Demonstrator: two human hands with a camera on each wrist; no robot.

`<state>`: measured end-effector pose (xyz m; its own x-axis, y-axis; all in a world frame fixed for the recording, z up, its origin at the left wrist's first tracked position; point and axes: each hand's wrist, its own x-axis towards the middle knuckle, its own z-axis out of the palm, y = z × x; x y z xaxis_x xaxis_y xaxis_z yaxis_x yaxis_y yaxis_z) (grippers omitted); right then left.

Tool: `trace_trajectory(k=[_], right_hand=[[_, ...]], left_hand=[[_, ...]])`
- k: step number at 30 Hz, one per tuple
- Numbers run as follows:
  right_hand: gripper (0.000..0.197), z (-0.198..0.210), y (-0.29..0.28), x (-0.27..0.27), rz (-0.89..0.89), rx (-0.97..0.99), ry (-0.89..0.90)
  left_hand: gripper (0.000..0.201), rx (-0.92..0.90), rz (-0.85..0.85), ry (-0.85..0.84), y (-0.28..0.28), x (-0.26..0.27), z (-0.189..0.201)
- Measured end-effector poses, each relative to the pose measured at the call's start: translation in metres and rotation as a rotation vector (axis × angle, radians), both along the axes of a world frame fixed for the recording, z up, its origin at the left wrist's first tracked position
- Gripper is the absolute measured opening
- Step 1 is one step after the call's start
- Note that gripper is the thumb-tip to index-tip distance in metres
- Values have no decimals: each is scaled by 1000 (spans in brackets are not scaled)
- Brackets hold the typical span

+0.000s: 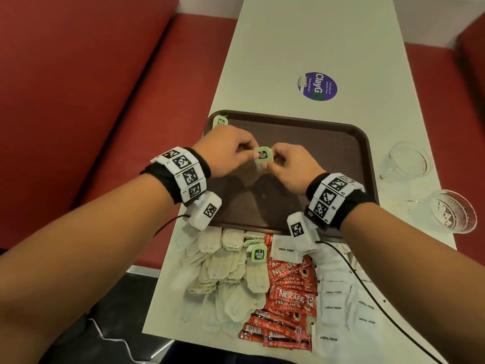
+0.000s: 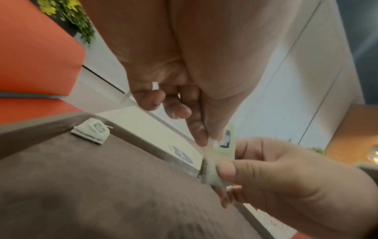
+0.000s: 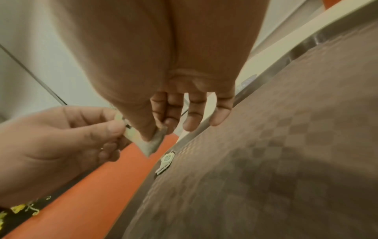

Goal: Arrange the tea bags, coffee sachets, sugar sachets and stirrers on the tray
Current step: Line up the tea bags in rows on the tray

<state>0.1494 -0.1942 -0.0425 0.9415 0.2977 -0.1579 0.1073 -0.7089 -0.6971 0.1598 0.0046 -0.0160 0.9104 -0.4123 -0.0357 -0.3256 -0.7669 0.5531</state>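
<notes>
Both hands hold one tea bag (image 1: 262,160) with a green tag above the middle of the brown tray (image 1: 328,164). My left hand (image 1: 231,153) pinches its left side between thumb and fingers. My right hand (image 1: 287,166) pinches the bag's lower right part. In the left wrist view the tea bag (image 2: 223,145) hangs between both hands. In the right wrist view the tea bag (image 3: 147,142) is pinched at a corner. A second tea bag (image 1: 220,121) lies in the tray's far left corner. Loose tea bags (image 1: 223,269), red coffee sachets (image 1: 288,292) and white sugar sachets (image 1: 341,298) lie heaped near me.
Two clear glasses (image 1: 409,160) (image 1: 446,211) stand on the white table (image 1: 301,35) right of the tray. A purple round sticker (image 1: 318,86) is stuck beyond the tray. Red bench seats (image 1: 91,88) flank the table. A black cable (image 1: 367,290) runs across the sugar sachets.
</notes>
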Motion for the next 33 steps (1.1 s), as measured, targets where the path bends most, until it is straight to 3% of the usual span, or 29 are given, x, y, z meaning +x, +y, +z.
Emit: trace_trajectory(k=[7, 11, 14, 17, 24, 28, 33], right_hand=[[9, -1, 4, 1, 23, -22, 36], [33, 1, 6, -6, 159, -100, 216], [30, 6, 8, -16, 339, -253, 276], [31, 11, 12, -26, 453, -342, 302], [33, 15, 14, -55, 626, -420, 420], [41, 14, 12, -64, 621, -404, 428], [41, 9, 9, -70, 634, -352, 390]], left_hand=[[7, -132, 104, 29, 10, -8, -11], [10, 88, 340, -1, 35, 33, -19], [16, 312, 396, 70, 47, 62, -24], [15, 384, 427, 106, 50, 81, -29], [15, 430, 445, 108, 47, 102, -34], [23, 472, 469, 18, 37, 103, -34], [19, 571, 207, 104, 16, 94, -37]])
